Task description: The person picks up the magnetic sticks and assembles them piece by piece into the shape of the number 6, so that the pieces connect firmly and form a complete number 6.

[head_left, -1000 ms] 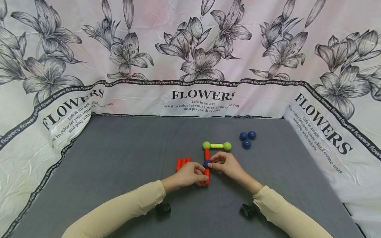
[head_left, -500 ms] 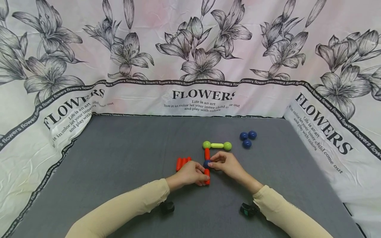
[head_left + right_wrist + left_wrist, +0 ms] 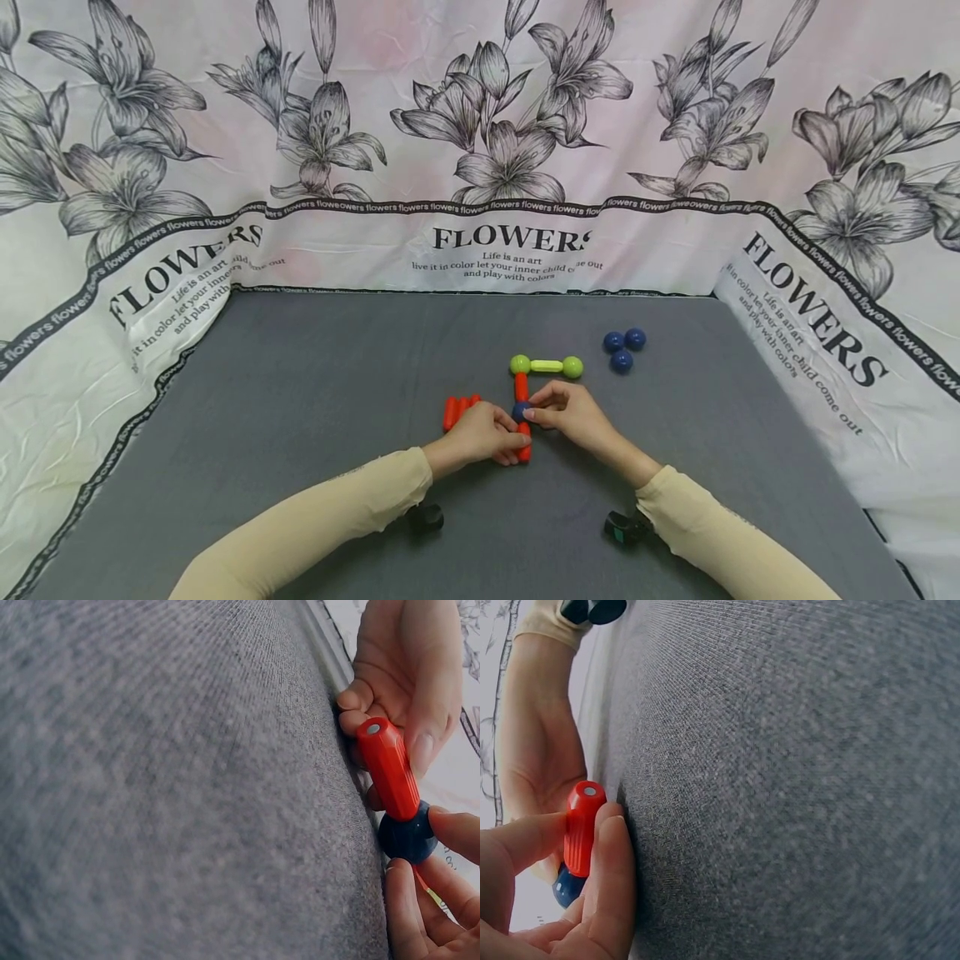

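Note:
In the head view my left hand (image 3: 483, 435) pinches a red magnetic rod (image 3: 524, 453) between thumb and fingers. A small metal disc shows on its free end in the right wrist view, where the rod's (image 3: 390, 769) other end meets a dark blue ball (image 3: 407, 836). My right hand (image 3: 573, 417) holds that ball (image 3: 518, 410) between thumb and fingers. Beyond it a second red rod (image 3: 521, 386) runs away from me to a light green ball (image 3: 520, 363). From there a light green rod (image 3: 546, 367) leads right to another green ball (image 3: 573, 367).
Several loose red rods (image 3: 452, 413) lie side by side just left of my left hand, partly hidden by it. Three dark blue balls (image 3: 622, 361) sit together at the back right of the grey table (image 3: 315, 358). A flower-printed cloth (image 3: 510, 258) stands around the table's back and sides.
My left hand has shifted slightly right and away from me, bringing the near red rod up against the blue ball. The right hand has stayed in place.

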`<action>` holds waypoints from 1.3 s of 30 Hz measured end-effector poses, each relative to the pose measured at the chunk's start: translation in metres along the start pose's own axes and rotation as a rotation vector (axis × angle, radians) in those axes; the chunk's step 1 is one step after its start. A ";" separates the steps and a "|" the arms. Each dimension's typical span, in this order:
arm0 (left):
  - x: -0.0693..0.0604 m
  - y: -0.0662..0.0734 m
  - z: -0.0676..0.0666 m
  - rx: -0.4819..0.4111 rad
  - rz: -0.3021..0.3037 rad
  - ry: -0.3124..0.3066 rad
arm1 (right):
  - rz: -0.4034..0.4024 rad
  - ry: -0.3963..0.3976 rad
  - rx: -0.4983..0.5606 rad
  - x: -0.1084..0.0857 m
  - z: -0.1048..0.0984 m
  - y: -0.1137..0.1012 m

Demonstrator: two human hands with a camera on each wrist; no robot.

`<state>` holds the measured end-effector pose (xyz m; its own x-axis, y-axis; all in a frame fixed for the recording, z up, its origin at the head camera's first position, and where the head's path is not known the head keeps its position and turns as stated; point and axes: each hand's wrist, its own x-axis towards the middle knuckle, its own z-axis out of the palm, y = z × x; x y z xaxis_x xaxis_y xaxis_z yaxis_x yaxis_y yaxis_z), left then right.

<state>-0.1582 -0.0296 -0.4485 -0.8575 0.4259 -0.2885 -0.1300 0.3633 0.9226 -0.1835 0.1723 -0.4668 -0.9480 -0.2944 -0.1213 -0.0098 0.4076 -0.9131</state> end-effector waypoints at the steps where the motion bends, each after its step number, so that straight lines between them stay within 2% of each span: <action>1: 0.000 0.000 0.000 -0.003 -0.003 0.001 | 0.001 0.001 -0.001 0.000 0.000 0.000; 9: -0.001 0.001 0.001 -0.005 -0.020 0.010 | 0.004 0.003 -0.008 -0.001 0.001 0.000; 28: 0.002 0.000 0.002 -0.042 -0.017 0.004 | 0.021 0.010 0.005 0.002 0.000 0.000; 39: 0.002 -0.002 0.003 -0.041 -0.016 0.000 | 0.000 -0.007 0.024 0.002 -0.001 0.001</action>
<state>-0.1582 -0.0274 -0.4517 -0.8553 0.4203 -0.3030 -0.1636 0.3357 0.9276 -0.1859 0.1733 -0.4678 -0.9458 -0.3001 -0.1240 -0.0017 0.3867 -0.9222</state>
